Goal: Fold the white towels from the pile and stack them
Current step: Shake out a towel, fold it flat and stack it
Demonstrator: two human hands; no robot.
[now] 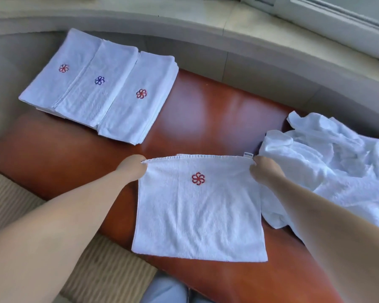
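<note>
Left hand (132, 168) and right hand (264, 169) each pinch a far corner of white towel (197, 213), spread on bench (206, 119). Unfolded pile (328, 162) right; folded stacks (101, 84) far left.

Both forearms are bare, with no sleeves, watch or rings showing. The left hand (133, 168) and right hand (263, 169) wear no gloves. Pale blue-grey trousers (164, 289) show at the bottom edge.

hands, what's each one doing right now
Left hand: pinching the far left corner of the white terry towel with the red flower.
Right hand: pinching its far right corner.
</note>
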